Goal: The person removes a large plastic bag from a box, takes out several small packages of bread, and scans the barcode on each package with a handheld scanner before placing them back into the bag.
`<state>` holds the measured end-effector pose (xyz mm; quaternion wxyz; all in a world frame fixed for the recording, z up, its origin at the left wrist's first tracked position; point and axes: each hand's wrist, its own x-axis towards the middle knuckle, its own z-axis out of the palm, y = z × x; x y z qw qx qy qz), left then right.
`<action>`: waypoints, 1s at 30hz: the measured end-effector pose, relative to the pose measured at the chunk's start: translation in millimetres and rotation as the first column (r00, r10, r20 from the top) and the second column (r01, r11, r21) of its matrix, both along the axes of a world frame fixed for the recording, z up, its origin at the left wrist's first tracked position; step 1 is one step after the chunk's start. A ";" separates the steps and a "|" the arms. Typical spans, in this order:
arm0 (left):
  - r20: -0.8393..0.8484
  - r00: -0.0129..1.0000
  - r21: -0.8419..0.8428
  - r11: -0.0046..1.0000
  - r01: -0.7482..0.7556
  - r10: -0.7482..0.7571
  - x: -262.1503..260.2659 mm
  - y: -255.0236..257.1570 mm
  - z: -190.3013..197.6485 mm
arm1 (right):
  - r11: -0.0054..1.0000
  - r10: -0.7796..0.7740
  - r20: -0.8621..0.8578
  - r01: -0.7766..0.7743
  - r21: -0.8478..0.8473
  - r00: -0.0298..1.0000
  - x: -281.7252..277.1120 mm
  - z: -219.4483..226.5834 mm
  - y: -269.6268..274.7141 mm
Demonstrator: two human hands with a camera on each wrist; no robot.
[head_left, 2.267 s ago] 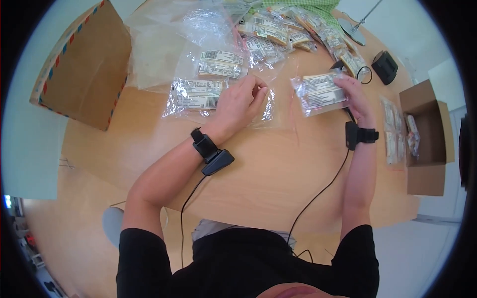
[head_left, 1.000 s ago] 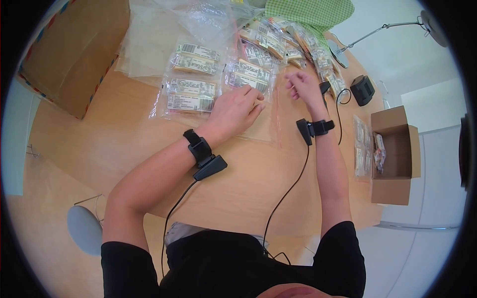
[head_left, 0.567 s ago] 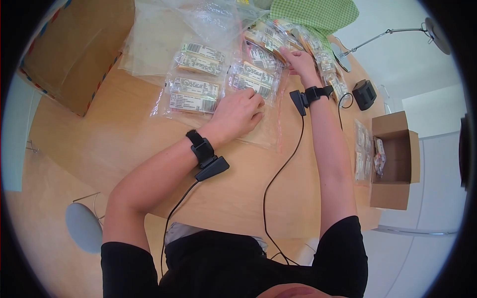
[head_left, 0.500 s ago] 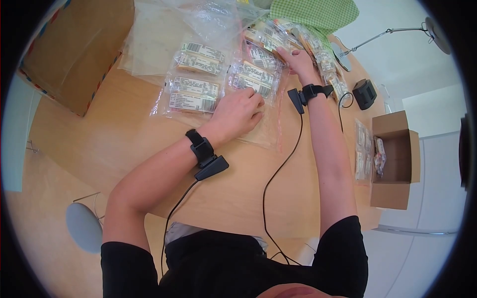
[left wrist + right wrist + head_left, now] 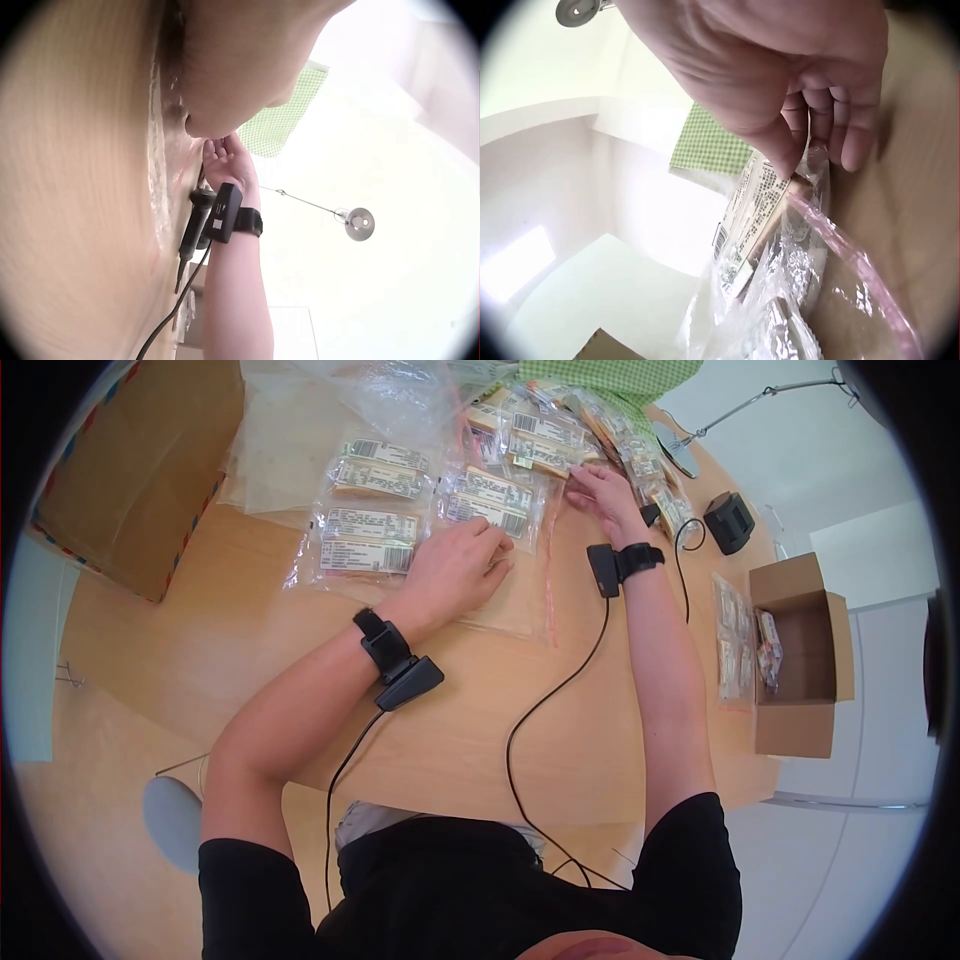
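My left hand (image 5: 455, 565) rests on a large clear plastic bag (image 5: 520, 622), fingers loosely curled. Its fingertips are hidden, so I cannot tell whether they pinch the film. Several flat clear-wrapped packets with printed barcode labels lie at this bag, including one packet (image 5: 365, 540) left of the hand and another packet (image 5: 490, 500) beyond it. At the near edge of the pile, my right hand (image 5: 608, 498) pinches the corner of a tan-edged labelled packet (image 5: 761, 199) between thumb and forefinger. A pink strip (image 5: 855, 262) along the bag's edge runs below that packet in the right wrist view.
More packets (image 5: 640, 460) spread at the back, beside a green checked cloth (image 5: 610, 372). A black device (image 5: 728, 522) and lamp base (image 5: 675, 450) stand back right. An open carton (image 5: 800, 650) is at right; a brown striped-edge box (image 5: 130, 480) at left. Cables trail from both wrists.
The right hand first held a packet in the air, then was without it, then reached to the pile and now pinches another packet. The left hand stays on the bag.
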<state>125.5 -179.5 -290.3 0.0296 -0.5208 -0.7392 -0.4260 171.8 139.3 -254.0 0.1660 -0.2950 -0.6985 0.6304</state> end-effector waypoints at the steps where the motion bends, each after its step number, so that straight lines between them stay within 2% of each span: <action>1: 0.007 1.000 -0.004 1.000 -0.001 0.001 -0.1 -0.2 0.5 | 0.998 -0.024 -0.087 0.019 -0.063 0.996 6.5 -1.5 -1.6; 5: 0.060 0.998 -0.034 0.999 -0.023 0.025 0.2 0.8 3.7 | 0.989 -0.077 -0.304 0.034 -0.143 0.950 46.4 9.1 -8.3; 8: 0.142 0.988 -0.007 0.999 -0.054 0.054 3.4 -0.3 8.9 | 0.991 -0.020 -0.311 -0.023 -0.133 0.950 78.0 18.7 -20.5; 11: 0.210 0.977 0.055 0.997 -0.048 0.036 5.7 -2.5 16.4 | 0.976 0.116 -0.326 -0.168 -0.138 0.938 100.8 17.1 -29.6; 15: 0.186 0.983 0.095 0.995 -0.006 -0.012 7.4 -4.9 28.4 | 0.954 0.259 -0.202 -0.282 -0.100 0.945 109.0 27.6 -60.1; 18: 0.118 0.993 0.058 0.998 -0.013 0.006 2.3 -2.1 21.0 | 0.941 0.330 -0.102 -0.336 -0.045 0.938 116.8 24.1 -66.6; 20: 0.237 0.971 0.089 0.996 0.004 -0.025 -0.7 1.3 16.4 | 0.938 0.345 -0.048 -0.346 -0.004 0.937 118.3 21.5 -62.0; 21: 0.295 0.955 0.103 0.995 0.009 -0.039 -1.7 2.3 15.0 | 0.940 0.341 -0.029 -0.341 0.024 0.939 121.8 24.0 -59.9; 24: 0.271 0.963 0.057 0.998 -0.030 0.014 -0.9 2.7 18.6 | 0.959 0.233 -0.109 -0.210 0.190 0.966 132.7 35.9 -41.3; 25: 0.280 0.960 0.064 0.998 -0.030 0.011 -0.2 4.5 18.9 | 0.974 0.150 -0.165 -0.118 0.192 0.975 135.3 34.0 -26.6; 26: 0.286 0.958 0.068 0.997 -0.036 0.015 0.1 5.2 18.1 | 0.958 0.104 -0.155 -0.057 0.283 0.982 139.7 33.4 -12.9; 28: 0.269 0.963 0.072 0.996 -0.043 0.022 -0.6 2.9 15.7 | 0.894 0.014 -0.151 0.055 0.444 0.989 148.1 27.8 6.9; 30: 0.222 0.975 0.083 0.996 -0.037 0.017 -2.3 5.1 12.2 | 0.753 -0.104 0.028 0.060 0.655 0.994 155.1 21.1 8.2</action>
